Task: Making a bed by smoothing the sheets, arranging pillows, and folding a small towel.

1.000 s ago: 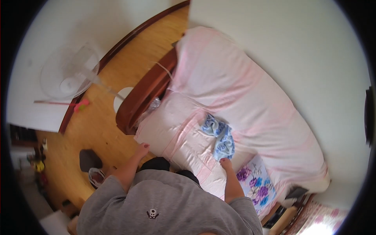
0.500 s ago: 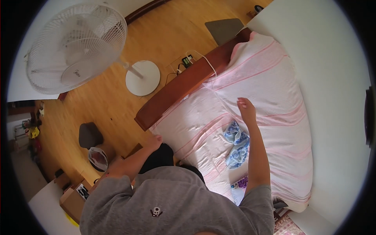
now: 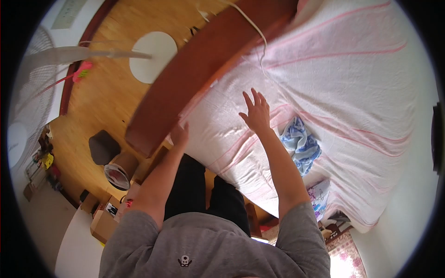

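Observation:
Over the pink-striped white bedsheet [image 3: 236, 125], my right hand [image 3: 256, 111] reaches out with its fingers spread, holding nothing. My left hand [image 3: 179, 135] is at the bed's edge, beside the near end of the reddish-brown wooden bed board [image 3: 185, 74]. Its thumb stands apart from its fingers and nothing shows in it; whether it touches the sheet or the board I cannot tell. A crumpled blue-and-white cloth [image 3: 301, 146] lies on the sheet, to the right of my right forearm. Wrinkles run across the sheet.
A white floor fan with a round base [image 3: 153, 56] stands beyond the board. A white cable [image 3: 252, 25] hangs over the board. On the wood floor at left are a dark grey stool [image 3: 104, 147] and a lined bin [image 3: 117, 176]. A patterned item [image 3: 319, 197] lies near my right elbow.
The view has moved nearer the bed board. My right hand has shifted left of the blue cloth and its fingers have spread. My left hand has moved forward to the board's end.

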`<action>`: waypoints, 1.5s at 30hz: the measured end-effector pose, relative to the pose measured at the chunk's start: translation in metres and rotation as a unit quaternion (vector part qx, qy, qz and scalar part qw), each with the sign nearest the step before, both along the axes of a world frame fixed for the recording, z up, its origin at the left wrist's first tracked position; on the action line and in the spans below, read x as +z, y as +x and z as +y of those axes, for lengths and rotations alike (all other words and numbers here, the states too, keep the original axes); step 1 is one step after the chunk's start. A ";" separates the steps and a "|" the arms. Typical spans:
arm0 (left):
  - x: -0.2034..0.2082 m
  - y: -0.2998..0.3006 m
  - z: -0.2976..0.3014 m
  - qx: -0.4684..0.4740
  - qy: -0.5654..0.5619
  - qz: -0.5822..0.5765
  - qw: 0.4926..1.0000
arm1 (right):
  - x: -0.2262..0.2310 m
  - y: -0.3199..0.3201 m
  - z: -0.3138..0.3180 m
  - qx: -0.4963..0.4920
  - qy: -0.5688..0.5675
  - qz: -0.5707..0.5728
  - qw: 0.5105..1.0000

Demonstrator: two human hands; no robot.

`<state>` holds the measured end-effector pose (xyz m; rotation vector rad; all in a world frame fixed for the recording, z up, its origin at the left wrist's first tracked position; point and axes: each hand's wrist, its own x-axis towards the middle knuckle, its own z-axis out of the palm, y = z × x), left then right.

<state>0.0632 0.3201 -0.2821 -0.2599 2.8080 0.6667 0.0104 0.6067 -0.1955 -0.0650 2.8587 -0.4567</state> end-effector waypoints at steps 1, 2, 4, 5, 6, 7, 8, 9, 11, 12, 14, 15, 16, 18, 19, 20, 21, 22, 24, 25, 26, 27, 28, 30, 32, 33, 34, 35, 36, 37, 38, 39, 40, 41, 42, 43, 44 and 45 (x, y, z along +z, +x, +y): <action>-0.008 -0.007 0.004 0.062 0.018 -0.060 0.996 | -0.010 0.005 0.004 -0.009 0.014 0.010 1.000; -0.023 -0.003 -0.014 0.090 0.017 -0.068 0.994 | -0.019 0.007 0.003 -0.013 0.020 0.024 0.999; -0.038 0.011 -0.020 0.112 0.019 -0.086 0.990 | -0.048 0.016 0.011 -0.056 -0.027 -0.021 0.998; -0.031 0.014 -0.013 0.159 0.028 -0.076 0.984 | -0.055 0.020 0.016 -0.099 -0.069 -0.056 0.991; -0.027 0.018 -0.006 0.207 0.036 -0.065 0.976 | -0.061 0.024 0.021 -0.101 -0.060 -0.048 0.992; -0.027 0.028 -0.009 0.207 0.031 -0.070 0.975 | -0.062 0.026 0.017 -0.102 -0.063 -0.054 0.991; -0.025 0.037 -0.013 0.193 0.058 -0.013 0.979 | -0.062 0.028 0.010 -0.108 -0.067 -0.024 0.992; -0.023 0.045 -0.017 0.176 0.086 0.043 0.980 | -0.063 0.030 0.003 -0.115 -0.071 0.007 0.991; -0.016 0.057 -0.023 0.216 0.047 -0.047 0.974 | -0.061 0.045 -0.016 -0.138 -0.133 -0.034 0.981; -0.015 0.061 -0.024 0.253 0.011 -0.131 0.958 | -0.062 0.060 -0.026 -0.171 -0.188 -0.150 0.956; -0.010 0.065 -0.020 0.360 0.087 -0.180 0.911 | -0.056 0.090 -0.045 -0.115 -0.197 -0.226 0.947; -0.008 0.069 -0.025 0.472 0.175 -0.220 0.836 | -0.058 0.109 -0.062 -0.071 -0.196 -0.235 0.950; -0.007 0.066 -0.023 0.467 0.172 -0.222 0.838 | -0.061 0.127 -0.069 -0.033 -0.179 -0.283 0.942; -0.006 0.060 -0.021 0.601 0.310 -0.222 0.702 | -0.066 0.164 -0.082 -0.046 -0.171 -0.291 0.940; -0.014 0.062 -0.032 0.600 0.307 -0.221 0.705 | -0.065 0.173 -0.089 -0.066 -0.174 -0.276 0.943; -0.025 0.065 -0.048 0.608 0.292 -0.235 0.700 | -0.065 0.173 -0.094 -0.067 -0.178 -0.276 0.942; -0.035 0.071 -0.062 0.616 0.277 -0.248 0.695 | -0.064 0.173 -0.099 -0.039 -0.147 -0.269 0.951; -0.038 0.073 -0.061 0.612 0.275 -0.255 0.696 | -0.064 0.177 -0.101 -0.017 -0.109 -0.265 0.958; -0.041 0.077 -0.062 0.568 0.314 -0.169 0.742 | -0.069 0.181 -0.109 0.006 -0.080 -0.259 0.963; -0.041 0.076 -0.062 0.565 0.313 -0.174 0.744 | -0.072 0.181 -0.111 0.036 -0.053 -0.247 0.967; -0.039 0.076 -0.063 0.561 0.289 -0.181 0.755 | -0.075 0.182 -0.113 0.030 -0.053 -0.249 0.966; -0.038 0.076 -0.064 0.556 0.265 -0.187 0.765 | -0.078 0.183 -0.115 0.044 -0.029 -0.230 0.972; -0.039 0.077 -0.069 0.554 0.261 -0.186 0.768 | -0.079 0.182 -0.120 0.060 -0.010 -0.209 0.976; -0.041 0.077 -0.080 0.506 0.206 -0.162 0.822 | -0.084 0.181 -0.125 0.055 -0.020 -0.225 0.972; -0.042 0.077 -0.086 0.462 0.197 -0.170 0.848 | -0.090 0.183 -0.129 0.050 -0.027 -0.243 0.968; -0.043 0.078 -0.089 0.421 0.191 -0.178 0.869 | -0.092 0.185 -0.129 0.021 -0.046 -0.241 0.969; -0.046 0.079 -0.096 0.419 0.189 -0.177 0.870 | -0.092 0.184 -0.131 -0.006 -0.065 -0.238 0.969; -0.049 0.079 -0.105 0.409 0.181 -0.175 0.877 | -0.090 0.183 -0.133 -0.008 -0.067 -0.237 0.969; -0.052 0.078 -0.113 0.398 0.174 -0.175 0.884 | -0.088 0.182 -0.136 -0.036 -0.101 -0.246 0.963; -0.059 0.079 -0.128 0.398 0.172 -0.172 0.885 | -0.085 0.180 -0.141 -0.062 -0.138 -0.252 0.956; -0.068 0.080 -0.149 0.321 0.092 -0.177 0.926 | -0.082 0.180 -0.150 -0.059 -0.144 -0.249 0.956; -0.076 0.080 -0.158 0.239 0.012 -0.186 0.953 | -0.081 0.183 -0.157 -0.040 -0.165 -0.257 0.952; -0.084 0.076 -0.144 0.236 0.016 -0.191 0.953 | -0.083 0.188 -0.157 -0.025 -0.179 -0.268 0.946; -0.089 0.066 -0.120 0.358 0.119 -0.177 0.909 | -0.087 0.190 -0.154 -0.030 -0.173 -0.271 0.946; -0.091 0.059 -0.107 0.472 0.214 -0.156 0.841 | -0.089 0.190 -0.151 -0.048 -0.159 -0.256 0.952; -0.093 0.057 -0.112 0.471 0.213 -0.154 0.842 | -0.087 0.189 -0.152 -0.062 -0.149 -0.239 0.957; -0.094 0.056 -0.123 0.497 0.234 -0.160 0.820 | -0.080 0.187 -0.154 -0.062 -0.153 -0.238 0.957; -0.094 0.057 -0.133 0.523 0.255 -0.166 0.796 | -0.072 0.185 -0.154 -0.100 -0.184 -0.236 0.949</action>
